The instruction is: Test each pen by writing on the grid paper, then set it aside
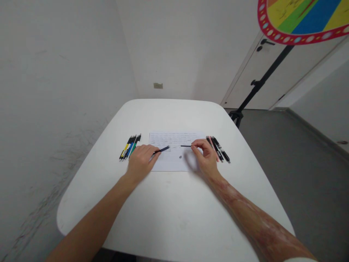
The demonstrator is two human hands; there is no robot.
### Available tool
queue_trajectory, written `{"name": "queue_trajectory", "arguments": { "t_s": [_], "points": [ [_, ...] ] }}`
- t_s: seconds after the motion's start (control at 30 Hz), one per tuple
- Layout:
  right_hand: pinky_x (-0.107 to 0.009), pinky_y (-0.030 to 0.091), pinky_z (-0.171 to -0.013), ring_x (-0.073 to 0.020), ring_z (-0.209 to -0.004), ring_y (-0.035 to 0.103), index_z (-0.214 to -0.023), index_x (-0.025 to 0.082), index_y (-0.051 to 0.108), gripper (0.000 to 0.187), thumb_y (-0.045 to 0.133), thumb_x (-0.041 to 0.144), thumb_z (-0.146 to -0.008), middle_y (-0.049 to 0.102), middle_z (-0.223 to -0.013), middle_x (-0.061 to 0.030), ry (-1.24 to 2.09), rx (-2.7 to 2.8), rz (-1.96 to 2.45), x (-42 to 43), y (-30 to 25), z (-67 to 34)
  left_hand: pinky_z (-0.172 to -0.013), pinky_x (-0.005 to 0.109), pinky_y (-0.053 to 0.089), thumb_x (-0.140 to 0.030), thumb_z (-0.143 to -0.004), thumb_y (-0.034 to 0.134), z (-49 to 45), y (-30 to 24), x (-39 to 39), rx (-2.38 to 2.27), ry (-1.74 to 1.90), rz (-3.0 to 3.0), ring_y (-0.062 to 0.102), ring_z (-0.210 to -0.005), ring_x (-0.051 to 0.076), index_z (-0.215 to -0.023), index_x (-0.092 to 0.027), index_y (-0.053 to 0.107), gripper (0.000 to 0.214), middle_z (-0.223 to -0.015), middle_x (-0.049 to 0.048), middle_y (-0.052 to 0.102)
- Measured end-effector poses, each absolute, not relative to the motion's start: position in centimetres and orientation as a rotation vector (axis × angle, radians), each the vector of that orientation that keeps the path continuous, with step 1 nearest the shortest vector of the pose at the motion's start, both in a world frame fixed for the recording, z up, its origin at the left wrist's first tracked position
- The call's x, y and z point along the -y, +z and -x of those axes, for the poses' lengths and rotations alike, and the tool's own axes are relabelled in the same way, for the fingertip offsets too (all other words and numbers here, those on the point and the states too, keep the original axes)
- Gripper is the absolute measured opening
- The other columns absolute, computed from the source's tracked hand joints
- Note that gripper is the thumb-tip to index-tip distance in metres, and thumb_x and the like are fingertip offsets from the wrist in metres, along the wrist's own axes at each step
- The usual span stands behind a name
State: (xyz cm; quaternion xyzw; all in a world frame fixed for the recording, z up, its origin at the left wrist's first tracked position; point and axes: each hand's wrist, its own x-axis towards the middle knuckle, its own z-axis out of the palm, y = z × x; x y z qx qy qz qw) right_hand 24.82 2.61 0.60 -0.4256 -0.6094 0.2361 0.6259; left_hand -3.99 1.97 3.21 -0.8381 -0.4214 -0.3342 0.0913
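Observation:
My left hand [141, 160] is closed over the left side of the paper, pinching a short black pen barrel [164, 149] whose free end points right. Opposite it, my right hand [205, 156] holds a slim dark rod [185, 146], like a pen refill, between thumb and fingertips, its free end pointing left. A gap separates the two pieces. Beneath them lies a sheet of paper [169, 165] with lines of writing on its upper part. One small dark piece [180, 157] rests on the sheet between my hands; its kind is too small to make out.
Several pens [127, 148] with coloured barrels lie left of the paper. More pens [218, 148], black and pink, lie to its right, partly behind my right hand. Beyond the white table [174, 207], a colourful wheel [302, 22] stands on a black pole [264, 78] near a door.

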Motion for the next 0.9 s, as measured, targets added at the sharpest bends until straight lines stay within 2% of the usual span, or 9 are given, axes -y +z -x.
{"name": "queue_trajectory", "arguments": {
  "t_s": [0.53,0.9],
  "points": [
    [-0.044,0.052,-0.092,-0.0249,-0.098,0.066,-0.092,0.025,0.071,0.009,0.071,0.026,-0.101,0.07,-0.098,-0.0059,0.539,1.464,0.976,-2.3,1.0,-24.9,-0.086,0.04,0.05,-0.031,-0.113,0.063,4.0,3.4,-2.1,1.238,-1.046,2.391,0.072,-0.095,0.026,-0.109,-0.02,0.074,0.016,-0.102,0.007,0.082],
    [-0.044,0.054,-0.088,-0.0251,-0.095,0.069,-0.093,0.025,0.073,0.009,0.071,0.022,-0.102,0.073,-0.097,-0.0059,0.452,1.547,1.007,-2.1,1.3,-24.8,-0.084,0.042,0.049,-0.029,-0.115,0.058,4.0,3.5,-2.2,1.272,-1.004,2.345,0.07,-0.095,0.026,-0.11,-0.019,0.071,0.017,-0.103,0.0071,0.08]
  ]
}}
